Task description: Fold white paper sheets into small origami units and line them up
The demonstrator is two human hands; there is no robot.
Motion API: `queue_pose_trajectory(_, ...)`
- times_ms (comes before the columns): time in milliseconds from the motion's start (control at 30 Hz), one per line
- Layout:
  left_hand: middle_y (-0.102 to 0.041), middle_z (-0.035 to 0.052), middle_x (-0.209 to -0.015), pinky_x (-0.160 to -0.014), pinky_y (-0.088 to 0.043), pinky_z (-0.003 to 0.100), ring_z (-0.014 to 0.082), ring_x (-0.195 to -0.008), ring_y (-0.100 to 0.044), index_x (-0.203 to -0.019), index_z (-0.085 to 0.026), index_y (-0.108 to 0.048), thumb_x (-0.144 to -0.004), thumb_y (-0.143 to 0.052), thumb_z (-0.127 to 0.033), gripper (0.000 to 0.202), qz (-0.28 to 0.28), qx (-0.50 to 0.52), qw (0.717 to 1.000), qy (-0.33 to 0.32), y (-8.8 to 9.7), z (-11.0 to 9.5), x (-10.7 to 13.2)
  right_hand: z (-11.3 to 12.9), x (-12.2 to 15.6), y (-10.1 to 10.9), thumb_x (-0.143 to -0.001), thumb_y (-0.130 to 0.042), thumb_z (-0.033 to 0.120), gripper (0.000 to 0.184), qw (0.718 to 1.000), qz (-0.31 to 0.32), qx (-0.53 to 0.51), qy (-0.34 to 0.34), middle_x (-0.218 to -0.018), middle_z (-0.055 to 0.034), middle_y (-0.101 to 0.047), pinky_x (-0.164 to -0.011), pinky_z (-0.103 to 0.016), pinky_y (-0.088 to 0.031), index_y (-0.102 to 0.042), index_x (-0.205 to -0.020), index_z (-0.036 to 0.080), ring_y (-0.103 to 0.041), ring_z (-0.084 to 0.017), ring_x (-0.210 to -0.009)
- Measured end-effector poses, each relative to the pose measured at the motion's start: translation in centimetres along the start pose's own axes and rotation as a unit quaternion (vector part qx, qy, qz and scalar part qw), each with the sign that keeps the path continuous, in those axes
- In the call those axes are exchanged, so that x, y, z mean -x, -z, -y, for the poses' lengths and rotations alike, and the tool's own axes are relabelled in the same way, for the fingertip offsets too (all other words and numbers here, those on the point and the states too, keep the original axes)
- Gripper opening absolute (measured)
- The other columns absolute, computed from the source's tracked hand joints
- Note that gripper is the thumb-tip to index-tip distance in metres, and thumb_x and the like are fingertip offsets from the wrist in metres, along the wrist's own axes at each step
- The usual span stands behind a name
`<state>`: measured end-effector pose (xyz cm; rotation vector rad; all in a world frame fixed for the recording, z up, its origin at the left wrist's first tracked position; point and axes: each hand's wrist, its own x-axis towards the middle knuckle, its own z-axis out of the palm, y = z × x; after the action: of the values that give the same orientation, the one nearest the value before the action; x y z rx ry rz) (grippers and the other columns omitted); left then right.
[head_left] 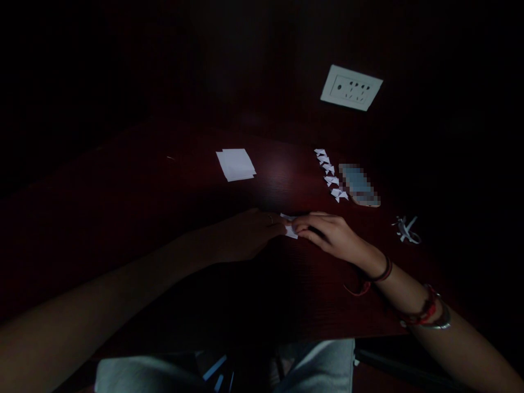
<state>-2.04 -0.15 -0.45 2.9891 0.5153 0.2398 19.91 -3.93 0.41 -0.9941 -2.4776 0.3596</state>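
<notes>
A small piece of white paper lies on the dark red table, between my two hands and partly covered by their fingers. My left hand, in shadow with a ring on one finger, holds the paper's left side down. From the right, my right hand has its fingers bent and closed together on the same paper. Whether the paper has folds under my fingertips is hidden. Beyond my right hand, several small folded paper figures stand in a slanting row.
A stack of white paper sheets lies farther back. Right of the folded figures is a phone, its screen blurred. Thin paper scraps sit near the right side. A socket plate is on the wall behind the table.
</notes>
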Motion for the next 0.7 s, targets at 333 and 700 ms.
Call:
queue_pose_trajectory(333, -0.035, 0.0023, -0.131, -0.086, -0.032, 0.031, 0.0167, -0.114, -0.038, -0.117, -0.019, -0.040, -0.079, -0.037, -0.009, 0.040, -0.008, -0.040, 0.999, -0.014, -0.2, 0.2, 0.0, -0.4, -0.8, -1.0, -0.073, -0.045, 0.011, 0.024, 0.986, -0.106, -0.007, -0.131, -0.073, 0.0015, -0.058, -0.062, -0.020, -0.040, -0.047, -0.097, 0.017, -0.053, -0.009, -0.064)
queue_pose_trajectory(700, -0.039, 0.0035, -0.130, -0.092, -0.028, 0.031, 0.0164, -0.119, -0.032, -0.121, -0.017, -0.038, -0.077, -0.037, -0.007, 0.045, 0.008, -0.040, 0.999, -0.031, -0.3, 0.2, 0.0, -0.5, -1.2, -1.6, -0.070, -0.045, 0.009, 0.024, 0.981, -0.109, 0.012, -0.162, -0.071, 0.0010, -0.057, -0.059, -0.020, -0.040, -0.046, -0.093, 0.017, -0.052, -0.009, -0.061)
